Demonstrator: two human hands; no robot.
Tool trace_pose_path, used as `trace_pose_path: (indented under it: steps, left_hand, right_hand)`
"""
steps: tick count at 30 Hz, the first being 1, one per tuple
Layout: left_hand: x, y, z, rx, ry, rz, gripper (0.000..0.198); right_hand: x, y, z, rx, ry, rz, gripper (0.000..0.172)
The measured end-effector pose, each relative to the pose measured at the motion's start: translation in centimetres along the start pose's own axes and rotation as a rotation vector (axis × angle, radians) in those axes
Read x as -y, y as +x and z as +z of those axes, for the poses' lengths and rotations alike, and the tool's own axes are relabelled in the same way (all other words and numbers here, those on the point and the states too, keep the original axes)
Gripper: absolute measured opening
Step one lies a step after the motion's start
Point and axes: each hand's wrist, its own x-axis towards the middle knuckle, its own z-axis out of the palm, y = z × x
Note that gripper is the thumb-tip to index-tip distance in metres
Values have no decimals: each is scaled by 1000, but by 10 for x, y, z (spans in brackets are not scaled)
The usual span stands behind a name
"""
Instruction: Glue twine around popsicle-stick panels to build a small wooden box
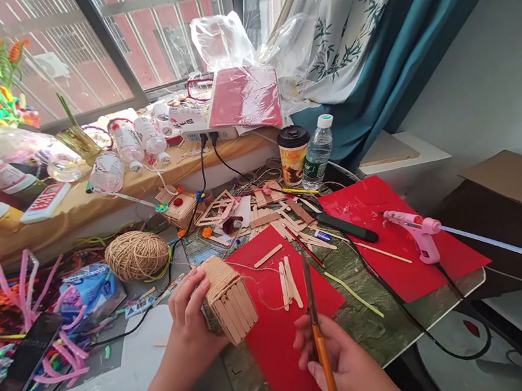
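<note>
My left hand (pixel 190 322) grips a small box of craft sticks (pixel 235 311) from its left side, tilted above a red sheet (pixel 282 360). Twine covers the box's upper face, and a loose strand of it trails to the right over the sheet. In my right hand (pixel 338 360) are orange-handled scissors (pixel 323 353), seen edge-on with the blades pointing up and away. The scissors are apart from the box. Several loose craft sticks (pixel 285 283) lie on the sheet between the hands. A ball of twine (pixel 137 255) sits behind my left hand.
A pink glue gun (pixel 416 232) rests on a second red sheet (pixel 371 203) at right, its cord hanging off the table edge. A lidded cup (pixel 294 156) and water bottle (pixel 318 155) stand at the back. Pipe cleaners and a phone (pixel 18 366) crowd the left.
</note>
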Motion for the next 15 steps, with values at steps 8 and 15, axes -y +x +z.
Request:
trace_pose_path:
  steps: [8, 15]
  left_hand:
    - [5, 0, 0, 5, -4, -10, 114]
    - [12, -3, 0, -9, 8, 14, 112]
  right_hand:
    - [-3, 5, 4, 414, 145, 104, 64]
    - [-44, 34, 25, 539, 126, 413, 67]
